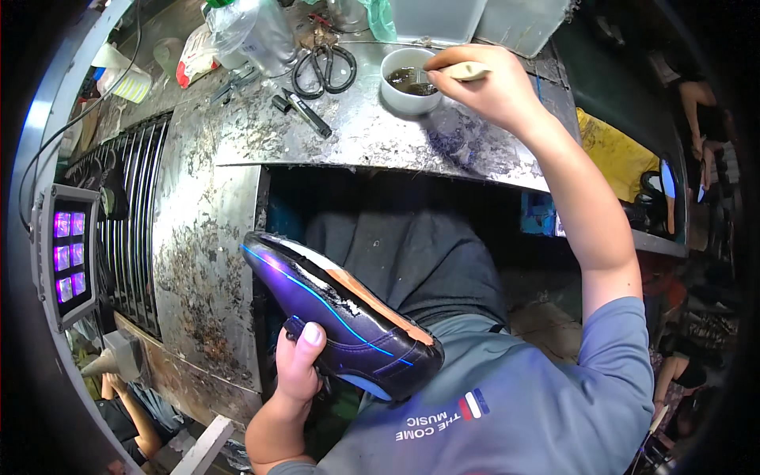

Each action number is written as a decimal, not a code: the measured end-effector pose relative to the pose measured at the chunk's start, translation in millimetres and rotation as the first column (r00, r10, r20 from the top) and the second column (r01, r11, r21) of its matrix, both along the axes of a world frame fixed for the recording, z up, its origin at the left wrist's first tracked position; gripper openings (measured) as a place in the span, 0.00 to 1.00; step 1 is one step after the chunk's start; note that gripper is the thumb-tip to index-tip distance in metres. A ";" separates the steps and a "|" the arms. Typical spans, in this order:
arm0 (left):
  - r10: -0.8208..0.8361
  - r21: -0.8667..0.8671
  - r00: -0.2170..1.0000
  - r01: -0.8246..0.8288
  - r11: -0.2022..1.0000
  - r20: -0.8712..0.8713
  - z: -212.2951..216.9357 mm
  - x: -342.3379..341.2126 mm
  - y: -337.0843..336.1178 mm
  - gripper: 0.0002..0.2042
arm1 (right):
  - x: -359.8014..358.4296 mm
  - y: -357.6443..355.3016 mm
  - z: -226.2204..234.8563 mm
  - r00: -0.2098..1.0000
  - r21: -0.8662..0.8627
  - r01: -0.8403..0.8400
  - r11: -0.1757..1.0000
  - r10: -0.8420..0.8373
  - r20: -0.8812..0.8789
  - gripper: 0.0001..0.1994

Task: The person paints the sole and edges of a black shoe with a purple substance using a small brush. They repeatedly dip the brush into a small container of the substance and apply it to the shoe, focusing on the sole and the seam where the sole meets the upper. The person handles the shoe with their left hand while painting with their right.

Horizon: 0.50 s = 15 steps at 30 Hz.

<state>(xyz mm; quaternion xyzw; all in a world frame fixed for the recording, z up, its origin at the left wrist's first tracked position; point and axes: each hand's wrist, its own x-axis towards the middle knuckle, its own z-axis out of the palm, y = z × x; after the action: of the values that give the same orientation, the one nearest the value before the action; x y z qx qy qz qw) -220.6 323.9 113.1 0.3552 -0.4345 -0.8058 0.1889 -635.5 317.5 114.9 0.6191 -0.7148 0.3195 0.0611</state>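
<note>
My left hand [296, 366] grips a dark shoe [340, 323] at its opening, thumb on the outside. The shoe is tilted on its side above my lap, with its unfinished tan and white underside facing up and a bright blue line along its flank. Over the bench, my right hand [495, 89] is closed around a brush with a pale handle [467, 71]. Its bristle end is down in a white bowl [405, 104] of dark brownish liquid [412, 81]; the bristles are partly hidden there.
On the stained metal bench [356, 138] lie black-handled scissors [324, 73] and a black marker [307, 115]. Clear plastic containers [439, 17] stand behind the bowl. A lamp with purple lights [70, 257] and a barred rack [131, 222] are at left. Other people are at both edges.
</note>
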 end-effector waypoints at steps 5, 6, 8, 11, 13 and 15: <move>-0.025 0.014 0.999 0.024 1.000 0.045 7.2 -4.6 -1.5 0.27 | 48.7 29.2 39.1 0.754 -0.089 -0.350 0.932 0.337 0.564 0.11; -0.032 0.008 0.998 0.032 0.999 0.059 10.0 -6.6 -1.9 0.27 | 60.7 33.0 40.4 0.746 -0.137 -0.450 0.882 0.456 0.486 0.11; -0.060 0.011 0.992 0.059 0.998 0.112 12.6 -7.5 -3.0 0.30 | 84.4 33.8 39.7 0.614 -0.285 -0.651 0.704 0.708 0.348 0.09; -0.148 -0.014 0.963 0.155 0.988 0.224 22.6 -15.7 -7.3 0.35 | 113.6 44.2 36.1 0.600 -0.293 -0.646 0.705 0.706 0.377 0.08; -0.153 -0.008 0.964 0.159 0.987 0.216 26.2 -17.7 -6.8 0.35 | 122.4 43.1 35.1 0.580 -0.305 -0.646 0.700 0.710 0.400 0.07; -0.155 -0.008 0.967 0.160 0.987 0.200 30.1 -20.9 -6.1 0.36 | 127.9 42.0 34.2 0.598 -0.309 -0.647 0.697 0.715 0.362 0.08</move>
<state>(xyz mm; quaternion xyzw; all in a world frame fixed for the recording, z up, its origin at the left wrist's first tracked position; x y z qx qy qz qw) -241.5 317.7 143.1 0.3960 -0.4876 -0.7735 0.0843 -507.6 359.5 149.1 0.7454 -0.3913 0.5051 -0.1903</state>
